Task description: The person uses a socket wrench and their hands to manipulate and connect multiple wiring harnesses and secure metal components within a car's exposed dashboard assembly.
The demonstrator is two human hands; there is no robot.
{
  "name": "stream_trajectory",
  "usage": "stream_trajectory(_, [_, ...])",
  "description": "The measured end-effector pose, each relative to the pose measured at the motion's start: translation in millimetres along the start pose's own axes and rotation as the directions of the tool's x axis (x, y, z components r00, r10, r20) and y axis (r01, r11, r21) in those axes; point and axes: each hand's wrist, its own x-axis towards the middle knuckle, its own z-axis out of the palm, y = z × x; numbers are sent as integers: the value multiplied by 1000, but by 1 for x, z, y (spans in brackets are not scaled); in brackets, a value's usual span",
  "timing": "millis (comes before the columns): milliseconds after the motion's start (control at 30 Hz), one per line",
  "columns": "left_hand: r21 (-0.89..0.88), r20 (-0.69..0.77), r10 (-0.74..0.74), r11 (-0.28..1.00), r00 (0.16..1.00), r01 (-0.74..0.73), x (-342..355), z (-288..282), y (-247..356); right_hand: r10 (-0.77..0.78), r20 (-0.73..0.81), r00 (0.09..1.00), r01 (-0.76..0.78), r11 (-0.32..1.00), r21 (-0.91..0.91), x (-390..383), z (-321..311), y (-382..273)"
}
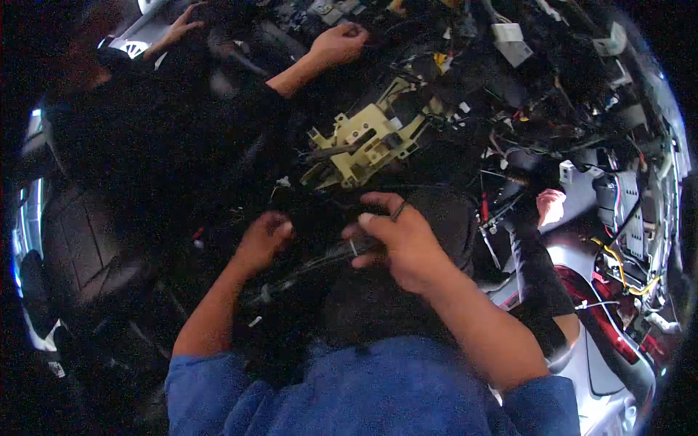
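My left hand [265,240] is curled with its thumb close to the fingers. Whatever it may pinch is lost in the dark and blur. My right hand [407,243] has a dark ring on one finger, and its fingers bend around the end of a dark wire harness [309,270]. A small pale piece [354,247] shows at these fingertips. The harness slants down to the left, below my left hand. Beyond both hands lies a yellowish plastic bracket [367,138] with holes and a dark cable across it.
A co-worker's closed hand [338,45] reaches in at the top, their other hand [178,30] farther left. Another person's hand [551,207] and dark sleeve are at the right. Loose wiring [538,131] and a white connector [509,33] fill the far side. Red-handled pliers [485,211] lie right.
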Motion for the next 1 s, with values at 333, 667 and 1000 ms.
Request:
stream_trajectory(333, [-581, 634, 249, 777, 732, 240, -117, -29, 101, -174, 120, 978, 153, 974, 166, -63, -40, 0])
stream_trajectory(667, [-121, 600, 544, 787, 586, -605, -131, 90, 225, -517, -284, 807, 584, 771, 255, -185, -64, 12])
stream_trajectory(1000, [-60, 552, 513, 810, 657, -583, -97, 87, 219, -544, -387, 744, 565, 822, -68, -215, -125, 41])
